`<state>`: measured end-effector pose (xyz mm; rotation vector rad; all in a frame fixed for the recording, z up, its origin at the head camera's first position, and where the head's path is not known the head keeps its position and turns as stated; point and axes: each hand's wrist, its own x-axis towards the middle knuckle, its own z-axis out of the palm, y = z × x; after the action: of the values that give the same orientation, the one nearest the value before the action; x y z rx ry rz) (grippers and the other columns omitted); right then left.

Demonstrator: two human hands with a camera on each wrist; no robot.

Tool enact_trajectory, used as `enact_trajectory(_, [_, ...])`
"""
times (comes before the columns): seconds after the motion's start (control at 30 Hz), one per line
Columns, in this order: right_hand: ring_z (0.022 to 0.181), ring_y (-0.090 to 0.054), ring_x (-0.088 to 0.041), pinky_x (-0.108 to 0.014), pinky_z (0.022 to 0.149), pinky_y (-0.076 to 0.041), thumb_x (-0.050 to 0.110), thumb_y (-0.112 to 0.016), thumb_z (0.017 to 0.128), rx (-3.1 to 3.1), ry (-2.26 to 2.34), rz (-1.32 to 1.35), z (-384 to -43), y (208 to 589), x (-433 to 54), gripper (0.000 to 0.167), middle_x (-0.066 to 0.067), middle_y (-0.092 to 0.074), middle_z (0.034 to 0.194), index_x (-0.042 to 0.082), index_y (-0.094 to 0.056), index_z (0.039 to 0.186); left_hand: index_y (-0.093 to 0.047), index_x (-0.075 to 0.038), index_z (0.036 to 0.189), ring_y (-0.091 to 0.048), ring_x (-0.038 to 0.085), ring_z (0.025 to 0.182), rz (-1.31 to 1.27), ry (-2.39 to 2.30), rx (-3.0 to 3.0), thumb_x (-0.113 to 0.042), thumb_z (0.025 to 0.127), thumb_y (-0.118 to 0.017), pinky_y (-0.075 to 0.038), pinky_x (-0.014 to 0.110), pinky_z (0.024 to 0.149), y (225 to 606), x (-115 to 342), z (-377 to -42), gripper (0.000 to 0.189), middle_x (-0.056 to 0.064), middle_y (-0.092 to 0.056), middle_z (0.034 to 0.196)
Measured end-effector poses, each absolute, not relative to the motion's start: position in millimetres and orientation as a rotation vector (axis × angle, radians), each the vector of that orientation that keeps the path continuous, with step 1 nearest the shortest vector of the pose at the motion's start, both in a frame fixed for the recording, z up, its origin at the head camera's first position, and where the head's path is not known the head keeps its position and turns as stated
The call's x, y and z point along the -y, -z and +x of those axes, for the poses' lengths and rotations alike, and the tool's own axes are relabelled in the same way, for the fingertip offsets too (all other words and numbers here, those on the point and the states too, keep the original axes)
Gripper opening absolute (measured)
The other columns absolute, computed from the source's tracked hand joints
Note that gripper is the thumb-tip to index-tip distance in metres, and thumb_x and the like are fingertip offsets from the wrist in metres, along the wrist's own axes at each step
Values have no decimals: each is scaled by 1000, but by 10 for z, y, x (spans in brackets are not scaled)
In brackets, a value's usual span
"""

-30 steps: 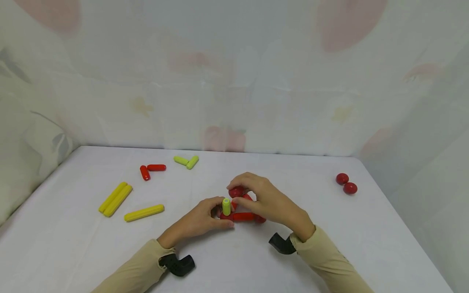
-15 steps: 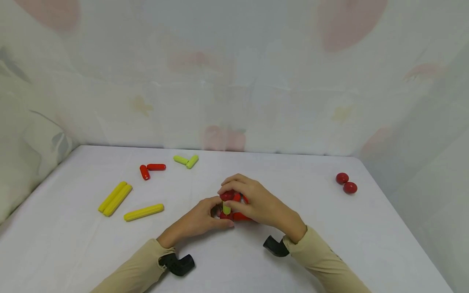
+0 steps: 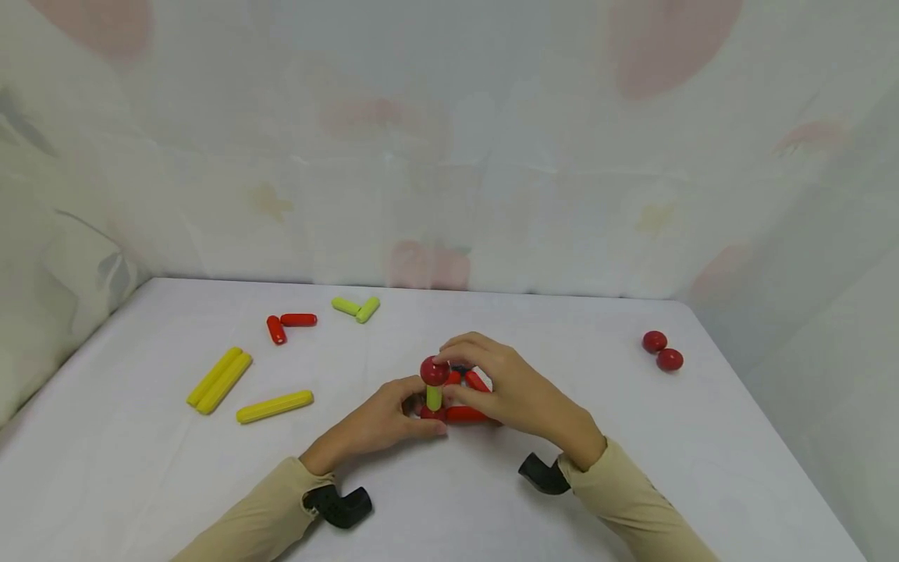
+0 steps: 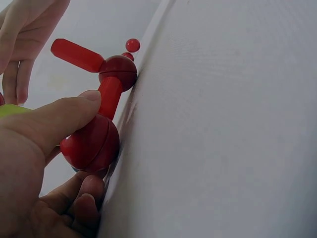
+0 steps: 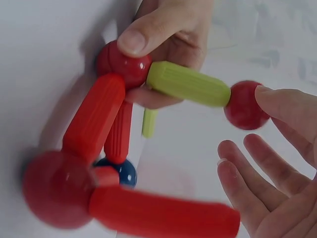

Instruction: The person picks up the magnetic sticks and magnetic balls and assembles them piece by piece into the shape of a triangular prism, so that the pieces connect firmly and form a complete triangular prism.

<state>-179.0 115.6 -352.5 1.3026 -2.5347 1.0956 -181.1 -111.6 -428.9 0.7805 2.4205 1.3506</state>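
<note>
Red and lime rods are joined by balls into a toy frame. My left hand (image 3: 389,417) grips a red ball (image 4: 91,144) at its near left corner, thumb on one side and fingertips beneath. From that ball a lime rod (image 3: 434,399) stands upright, topped by another red ball (image 3: 434,371). My right hand (image 3: 516,390) is at the top ball, one fingertip touching its side and the other fingers spread apart. Red rods (image 5: 94,116) lead to a third red ball (image 5: 59,188) and a dark blue ball (image 5: 124,171). Another red rod (image 5: 168,210) sticks up from the third ball.
Left on the white table lie several yellow rods (image 3: 274,407), two short red rods (image 3: 298,320) and two lime rods (image 3: 346,306). Two loose red balls (image 3: 655,341) sit at the far right. A patterned cloth (image 3: 449,156) hangs behind the table.
My right hand brought a red ball leftward onto the top of the lime rod, then loosened and drew back a little to the right. My left hand kept its hold.
</note>
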Motion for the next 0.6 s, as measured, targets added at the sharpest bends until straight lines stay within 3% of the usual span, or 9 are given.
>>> enact_trajectory(0.27, [111,-63,-19,-34,96,-54,12,-73,90,2541,-1088,1239,-1727,3509,-1365,31,1,-63,122,10,-65,119,-65,-20,108,-53,15,85,766,-1320,-2440,-32,85,-79,-43,22,69,4291,1123,-1814,29,-2,-58,89])
enact_trajectory(0.6, [109,-62,-17,-36,91,-55,10,-75,87,2526,-978,1138,-1702,3544,-1642,34,0,-64,122,12,-64,120,-64,-20,100,-53,16,84,774,-1336,-2426,-31,84,-79,-43,23,69,4297,1120,-1819,25,-2,-57,86])
